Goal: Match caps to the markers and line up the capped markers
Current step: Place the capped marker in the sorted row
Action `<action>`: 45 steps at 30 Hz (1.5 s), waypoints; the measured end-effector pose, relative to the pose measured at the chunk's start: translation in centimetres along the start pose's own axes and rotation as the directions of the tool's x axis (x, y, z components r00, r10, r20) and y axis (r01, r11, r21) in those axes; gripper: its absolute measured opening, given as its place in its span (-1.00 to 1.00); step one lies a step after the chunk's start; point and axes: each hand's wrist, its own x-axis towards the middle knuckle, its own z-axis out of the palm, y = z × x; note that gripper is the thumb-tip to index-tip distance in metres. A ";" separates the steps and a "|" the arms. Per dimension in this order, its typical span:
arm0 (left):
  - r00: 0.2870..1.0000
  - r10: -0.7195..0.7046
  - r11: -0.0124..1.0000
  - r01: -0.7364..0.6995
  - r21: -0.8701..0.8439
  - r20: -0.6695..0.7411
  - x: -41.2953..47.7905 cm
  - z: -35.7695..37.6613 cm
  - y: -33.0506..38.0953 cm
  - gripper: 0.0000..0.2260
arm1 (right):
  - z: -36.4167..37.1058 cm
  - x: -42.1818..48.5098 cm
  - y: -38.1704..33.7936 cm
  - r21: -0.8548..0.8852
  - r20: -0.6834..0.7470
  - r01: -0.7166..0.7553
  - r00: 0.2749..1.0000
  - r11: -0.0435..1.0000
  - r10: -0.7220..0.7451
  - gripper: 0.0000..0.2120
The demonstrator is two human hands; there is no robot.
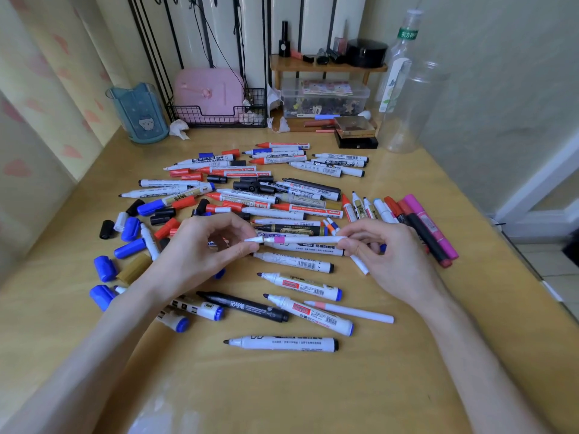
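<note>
I hold a slim white pen with a pink band point(300, 239) level above the marker pile. My left hand point(200, 245) pinches its small white cap point(254, 239) at the left end. My right hand point(379, 255) pinches the right end of the pen and has another slim white pen point(360, 264) tucked under its fingers. Several uncapped markers point(282, 343) lie near me. Loose blue caps point(130, 248), red caps point(167, 227) and black caps point(106, 229) are scattered at the left. A row of capped markers point(419, 227) lies at the right, side by side.
The yellow table point(282, 396) carries a dense pile of markers point(269, 183) in its middle. At the back stand a blue pen holder point(138, 112), a wire basket point(219, 114), a wooden shelf point(326, 68) with boxes, and clear plastic bottles point(404, 89).
</note>
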 end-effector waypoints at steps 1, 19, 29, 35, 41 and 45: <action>1.000 0.003 1.000 -0.003 0.007 0.001 0.0 0.0 0.0 -0.93 | 0.0 0.0 -0.1 -0.005 -0.004 0.006 1.000 1.000 -0.006 -0.95; 0.996 0.038 0.997 -0.032 0.077 -0.079 -0.1 0.4 0.8 -0.88 | 1.3 -0.2 0.6 0.046 -0.057 0.069 0.996 0.997 -0.066 -0.88; 0.993 0.060 0.995 -0.052 0.080 -0.103 0.0 0.5 0.9 -0.87 | 1.7 -0.4 0.4 0.119 -0.055 0.071 0.996 0.990 -0.065 -0.88; 0.994 0.055 0.993 -0.044 0.107 -0.095 0.0 0.7 0.8 -0.87 | 2.0 -0.4 0.6 0.135 -0.062 0.083 0.995 0.987 -0.075 -0.86; 0.996 0.007 0.995 0.001 0.095 -0.088 0.0 0.6 0.9 -0.90 | 2.5 -0.5 0.8 0.102 -0.064 0.121 0.991 0.987 -0.115 -0.88; 0.997 -0.023 0.996 0.030 0.084 -0.074 -0.1 1.0 1.2 -0.90 | 2.1 -0.5 1.1 0.086 -0.093 0.129 0.988 0.988 -0.121 -0.87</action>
